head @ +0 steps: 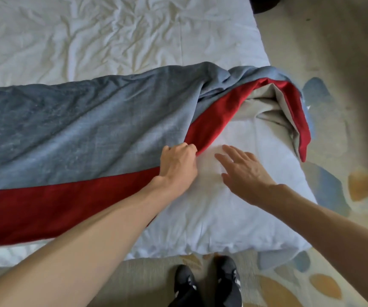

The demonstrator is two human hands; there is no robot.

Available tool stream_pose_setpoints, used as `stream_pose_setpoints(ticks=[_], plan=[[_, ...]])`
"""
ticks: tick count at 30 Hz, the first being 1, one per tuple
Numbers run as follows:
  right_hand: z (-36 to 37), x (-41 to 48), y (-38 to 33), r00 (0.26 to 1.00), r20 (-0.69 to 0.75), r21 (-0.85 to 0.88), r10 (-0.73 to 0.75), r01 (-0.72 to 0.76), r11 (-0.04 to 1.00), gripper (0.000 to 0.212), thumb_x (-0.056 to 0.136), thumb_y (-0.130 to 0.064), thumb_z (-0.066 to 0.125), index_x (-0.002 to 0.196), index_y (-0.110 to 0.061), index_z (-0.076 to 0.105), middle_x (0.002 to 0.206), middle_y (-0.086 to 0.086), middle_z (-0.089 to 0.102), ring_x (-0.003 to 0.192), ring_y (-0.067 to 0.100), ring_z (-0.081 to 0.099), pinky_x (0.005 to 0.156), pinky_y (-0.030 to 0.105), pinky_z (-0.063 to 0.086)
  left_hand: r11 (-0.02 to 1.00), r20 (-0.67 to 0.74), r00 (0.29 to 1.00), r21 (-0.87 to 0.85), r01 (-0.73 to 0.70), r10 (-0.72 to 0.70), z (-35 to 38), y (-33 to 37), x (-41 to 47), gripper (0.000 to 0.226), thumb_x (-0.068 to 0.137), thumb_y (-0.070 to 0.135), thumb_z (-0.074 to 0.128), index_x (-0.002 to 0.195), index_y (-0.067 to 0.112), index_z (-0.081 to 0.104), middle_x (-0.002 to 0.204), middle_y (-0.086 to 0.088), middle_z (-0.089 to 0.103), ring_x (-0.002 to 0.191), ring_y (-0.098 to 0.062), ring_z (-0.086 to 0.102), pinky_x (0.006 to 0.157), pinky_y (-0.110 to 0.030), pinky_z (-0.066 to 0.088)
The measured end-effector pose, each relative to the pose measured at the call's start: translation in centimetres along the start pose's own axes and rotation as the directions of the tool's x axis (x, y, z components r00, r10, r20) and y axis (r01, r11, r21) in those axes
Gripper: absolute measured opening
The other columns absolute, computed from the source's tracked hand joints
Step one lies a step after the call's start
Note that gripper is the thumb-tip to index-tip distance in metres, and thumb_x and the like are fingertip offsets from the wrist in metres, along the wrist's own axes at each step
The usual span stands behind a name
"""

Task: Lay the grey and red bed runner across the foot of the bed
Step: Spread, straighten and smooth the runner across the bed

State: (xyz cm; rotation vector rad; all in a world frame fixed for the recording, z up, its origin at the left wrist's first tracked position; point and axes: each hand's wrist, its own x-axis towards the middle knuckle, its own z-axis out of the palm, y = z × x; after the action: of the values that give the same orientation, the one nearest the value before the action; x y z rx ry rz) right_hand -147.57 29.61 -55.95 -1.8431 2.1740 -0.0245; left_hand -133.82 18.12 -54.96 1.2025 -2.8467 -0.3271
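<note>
The grey and red bed runner [72, 129] stretches across the white bed [112, 34] from the left edge of view toward the right corner. Its right end is bunched and folded back, showing a beige lining [265, 107] and a red border that hangs over the bed's corner. My left hand [178, 163] grips the runner's red edge where it folds, fingers curled into the cloth. My right hand [243, 171] hovers flat with fingers spread over the bare white duvet just right of the left hand, holding nothing.
The bed's right corner [293, 229] ends near a carpet with blue and orange patches [333, 196]. My black shoes [207, 284] stand on the floor at the bed's foot edge. A dark object [267, 5] sits at the top right.
</note>
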Motion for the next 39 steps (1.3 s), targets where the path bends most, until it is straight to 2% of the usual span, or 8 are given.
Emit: stream_pose_setpoints(ticks=[6,10,18,23,29,34,36,39], plan=[[-0.8,-1.2,0.0,0.998,0.043,0.063,0.046,-0.049,0.997,0.07,0.09,-0.021,0.052,0.148,-0.016,0.014,0.158,0.013,0.01,0.144,0.024,0.014,0.11,0.035,0.021,0.938,-0.035,0.997,-0.343,0.05,-0.066,-1.9,1.4,-1.6,0.016,0.09,0.015,0.052,0.099,0.009,0.064,0.091,-0.013,0.07,0.088,-0.038,0.062,0.075,-0.04,0.046],[-1.6,-0.2,-1.4,0.97,-0.145,0.11,0.198,-0.183,0.977,0.082,0.079,-0.018,0.066,0.146,-0.009,0.019,0.156,0.023,0.007,0.138,0.033,0.027,0.102,0.04,0.033,0.842,0.011,0.999,-0.538,0.032,-0.032,-1.9,2.2,-2.4,0.016,0.09,0.008,0.048,0.083,0.01,0.063,0.065,-0.001,0.061,0.065,-0.026,0.059,0.058,-0.031,0.037],[-1.5,1.5,-0.9,0.923,-0.369,-0.001,0.109,-0.118,0.993,0.017,0.079,-0.002,0.063,0.095,-0.006,0.064,0.114,0.019,0.058,0.103,0.037,0.054,0.085,0.044,0.04,0.751,0.03,0.993,-0.651,0.107,-0.116,-1.5,2.3,-3.4,0.021,0.092,0.006,0.041,0.082,0.01,0.059,0.056,0.007,0.049,0.05,-0.009,0.044,0.051,-0.026,0.032],[-2.4,-1.1,1.4,0.915,-0.402,-0.133,-0.042,-0.013,0.991,0.018,0.074,0.002,0.064,0.091,-0.002,0.064,0.109,0.022,0.057,0.086,0.036,0.055,0.077,0.043,0.04,0.785,0.029,0.993,-0.609,0.11,-0.116,-1.7,2.3,-4.1,0.031,0.095,0.013,0.046,0.123,0.01,0.057,0.106,-0.006,0.068,0.095,-0.019,0.063,0.083,-0.033,0.048],[-2.6,-6.8,3.9,0.945,-0.3,-0.206,-0.128,0.067,0.976,0.013,0.072,-0.015,0.053,0.075,-0.004,0.059,0.1,0.022,0.055,0.084,0.037,0.054,0.074,0.043,0.039,0.869,-0.028,0.997,-0.488,-0.078,0.074,-0.8,4.5,-5.5,0.03,0.086,0.015,0.059,0.116,0.017,0.061,0.095,0.005,0.058,0.08,-0.008,0.053,0.078,-0.037,0.049],[-1.5,-10.1,4.0,0.972,-0.155,-0.188,-0.178,0.148,0.971,0.021,0.065,-0.028,0.048,0.061,-0.009,0.056,0.084,0.014,0.056,0.078,0.032,0.055,0.072,0.042,0.044,0.916,-0.036,0.963,-0.3,-0.267,0.269,0.5,6.3,-6.3,0.027,0.081,0.017,0.062,0.108,0.012,0.067,0.107,-0.008,0.059,0.097,-0.027,0.057,0.089,-0.043,0.042],[-0.9,-11.2,3.7,0.979,-0.09,-0.186,-0.184,0.165,0.969,0.019,0.062,-0.028,0.048,0.056,-0.01,0.053,0.074,0.011,0.053,0.068,0.029,0.052,0.065,0.041,0.044,0.932,0.008,0.951,-0.202,-0.302,0.31,1.4,6.8,-6.6,0.037,0.083,0.025,0.06,0.118,0.012,0.061,0.123,-0.014,0.051,0.117,-0.032,0.048,0.104,-0.048,0.032],[-0.4,-12.2,3.6,0.986,-0.068,-0.182,-0.154,0.139,0.973,0.02,0.063,-0.028,0.047,0.053,-0.012,0.052,0.064,0.008,0.049,0.06,0.028,0.049,0.062,0.04,0.043,0.968,0.22,0.943,-0.071,-0.241,0.251,2.8,7.3,-7.4,0.064,0.089,0.042,0.048,0.145,0.019,0.026,0.152,-0.016,0.012,0.143,-0.034,0.005,0.114,-0.057,0.0]])
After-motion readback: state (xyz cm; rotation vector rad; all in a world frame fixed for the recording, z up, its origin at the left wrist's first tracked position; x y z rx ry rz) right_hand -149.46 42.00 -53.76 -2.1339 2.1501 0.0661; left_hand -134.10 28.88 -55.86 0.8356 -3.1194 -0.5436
